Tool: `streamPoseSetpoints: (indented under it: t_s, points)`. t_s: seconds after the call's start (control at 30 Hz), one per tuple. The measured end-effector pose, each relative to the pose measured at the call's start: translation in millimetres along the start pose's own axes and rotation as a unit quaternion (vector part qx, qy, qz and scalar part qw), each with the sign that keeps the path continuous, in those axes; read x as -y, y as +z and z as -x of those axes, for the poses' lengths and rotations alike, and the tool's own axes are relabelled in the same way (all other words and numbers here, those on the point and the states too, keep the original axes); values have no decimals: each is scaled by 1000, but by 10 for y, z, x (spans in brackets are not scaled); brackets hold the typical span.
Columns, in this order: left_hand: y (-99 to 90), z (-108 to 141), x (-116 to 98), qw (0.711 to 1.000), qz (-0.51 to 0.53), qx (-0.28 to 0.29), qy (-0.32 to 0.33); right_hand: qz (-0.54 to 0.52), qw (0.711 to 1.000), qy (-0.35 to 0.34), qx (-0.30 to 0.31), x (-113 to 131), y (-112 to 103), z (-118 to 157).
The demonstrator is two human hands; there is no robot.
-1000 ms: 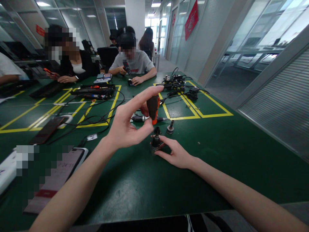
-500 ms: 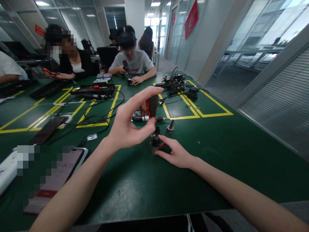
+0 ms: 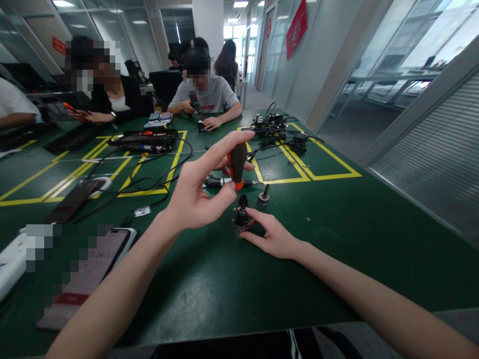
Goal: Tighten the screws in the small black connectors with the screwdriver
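Note:
My left hand (image 3: 198,192) is closed round an upright screwdriver (image 3: 238,162) with a dark grey and orange handle. Its index finger rests over the handle's top, and the thin shaft points down at a small black and metal part (image 3: 241,219). That part stands on the green table, steadied at its right side by the fingers of my right hand (image 3: 275,238). A similar small metal part with a stem (image 3: 264,195) stands just behind it. Beyond the hands lies a silver and black pen-shaped tool (image 3: 220,182), partly hidden by my left fingers.
Phones (image 3: 90,279) and a white power strip (image 3: 15,259) lie at the left. Cables and tools (image 3: 145,141) sit within yellow tape lines; a black cable pile (image 3: 277,129) is at the back right. Across the table (image 3: 337,239), a person (image 3: 205,94) works with a power screwdriver.
The fingers of my left hand have shifted round the screwdriver handle, and its orange collar and shaft now show more. My right hand and the part stay in place.

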State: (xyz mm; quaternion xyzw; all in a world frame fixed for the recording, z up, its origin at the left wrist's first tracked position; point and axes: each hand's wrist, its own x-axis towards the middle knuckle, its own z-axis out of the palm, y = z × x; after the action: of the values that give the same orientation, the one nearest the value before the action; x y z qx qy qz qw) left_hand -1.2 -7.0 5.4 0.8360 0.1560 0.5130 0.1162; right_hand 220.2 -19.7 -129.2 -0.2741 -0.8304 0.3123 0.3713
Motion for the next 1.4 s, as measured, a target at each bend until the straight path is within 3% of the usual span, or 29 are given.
streamPoseSetpoints:
  t_s: [0.9, 1.4]
  points:
    - [-17, -9, 16, 999, -38, -14, 9, -4, 1000, -2, -2, -13, 0, 10]
    - [-84, -27, 22, 999, -43, 27, -5, 7, 1000, -16, -8, -25, 13, 10]
